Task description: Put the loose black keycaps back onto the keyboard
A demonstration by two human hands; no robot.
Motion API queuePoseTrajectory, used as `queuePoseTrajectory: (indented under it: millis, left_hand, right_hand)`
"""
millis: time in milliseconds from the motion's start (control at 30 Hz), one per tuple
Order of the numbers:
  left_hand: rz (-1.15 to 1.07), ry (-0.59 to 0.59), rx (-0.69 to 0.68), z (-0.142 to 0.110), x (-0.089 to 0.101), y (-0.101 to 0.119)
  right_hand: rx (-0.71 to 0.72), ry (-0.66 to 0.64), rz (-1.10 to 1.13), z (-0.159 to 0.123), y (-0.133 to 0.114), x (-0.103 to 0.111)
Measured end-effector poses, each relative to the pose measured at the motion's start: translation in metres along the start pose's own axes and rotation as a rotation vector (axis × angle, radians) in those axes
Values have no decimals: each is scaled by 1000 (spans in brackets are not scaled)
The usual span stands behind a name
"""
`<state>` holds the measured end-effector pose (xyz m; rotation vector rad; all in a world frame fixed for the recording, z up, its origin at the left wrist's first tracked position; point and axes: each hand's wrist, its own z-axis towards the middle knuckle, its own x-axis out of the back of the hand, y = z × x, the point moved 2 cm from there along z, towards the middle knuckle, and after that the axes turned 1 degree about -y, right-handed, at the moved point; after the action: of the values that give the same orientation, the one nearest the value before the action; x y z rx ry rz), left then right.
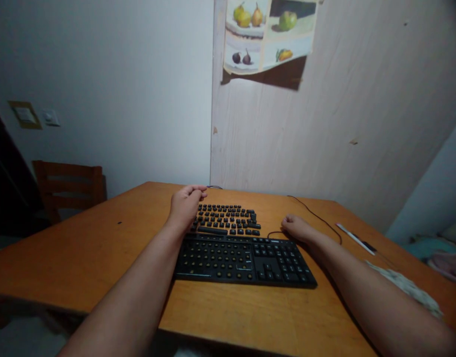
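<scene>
A black keyboard (246,262) lies on the wooden table (82,248), most of its keycaps off. The removed keycaps (228,219) are laid out in rows on the table just behind it. My left hand (185,203) hovers at the left end of those rows, fingers curled and pinched together; what they hold, if anything, is hidden. My right hand (296,227) rests on the table beside the keyboard's far right corner, fingers curled under, near the black cable (317,217).
A white pen-like tool (356,239) and a crumpled cloth (406,287) lie on the table's right side. A wooden chair (67,186) stands at the left. A fruit poster (267,34) hangs on the wall behind.
</scene>
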<state>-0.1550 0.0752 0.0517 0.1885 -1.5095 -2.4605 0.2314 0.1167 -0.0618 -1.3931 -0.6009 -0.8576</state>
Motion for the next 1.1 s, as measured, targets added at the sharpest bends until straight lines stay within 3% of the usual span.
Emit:
queuePoseTrajectory:
  millis: [167,400,633,833,1100]
  left_hand:
    - [-97,15,147,13,21,-6]
    - [-30,31,128,27,57,-27]
    - [-142,153,154,32,64,-48]
    - [-112,135,139,31,80,-48]
    - [-27,84,300,35,107,-57]
  right_hand:
    - [13,-15,-27,2,-1,1]
    - [-4,-62,7,3,0,1]
    - [-27,-21,84,-2,-3,2]
    - [-24,24,174,-13,-4,3]
    - [9,22,225,-20,-5,3]
